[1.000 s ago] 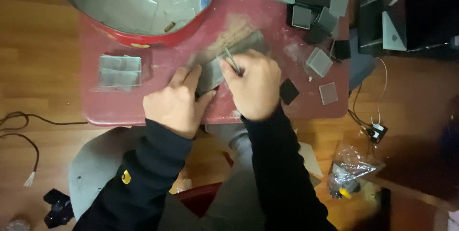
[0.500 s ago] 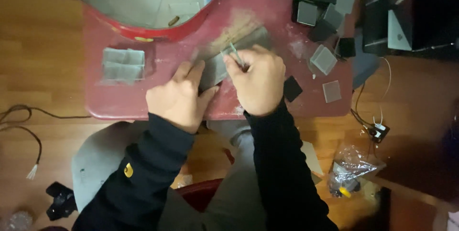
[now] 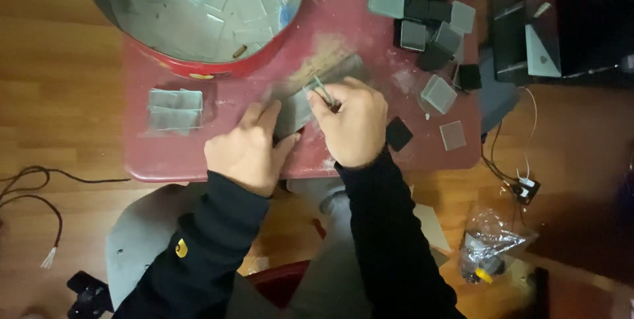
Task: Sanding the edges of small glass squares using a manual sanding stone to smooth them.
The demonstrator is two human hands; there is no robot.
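We see two bare hands at work on a small red desk (image 3: 165, 160). The left hand (image 3: 249, 150) lies flat, its fingers (image 3: 267, 115) spread and pressing down on a grey sheet (image 3: 294, 111) that runs up and to the right from under them, toward a dusty, scuffed patch of the desk. The right hand (image 3: 353, 124) is curled, its fingers pinched shut on thin metal tweezers (image 3: 322, 91), whose long axis slants up and to the left from the fingertips; the tip sits over the upper edge of the grey sheet, just above the left fingers (whether it touches the sheet we cannot tell). So the sheet lies directly below and left of the right fingers, closer to the tweezer hand's tip than to anything else, with the left hand holding down its near end.

To the left of the left fingers, well apart, lies a small stack of clear squares (image 3: 175, 109). Above both hands stands a round red-rimmed tin (image 3: 198, 65) holding more clear pieces. To the right of the right fingers, grey and black square tiles (image 3: 439, 93) are scattered, one black square (image 3: 398, 134) just beside the wrist.
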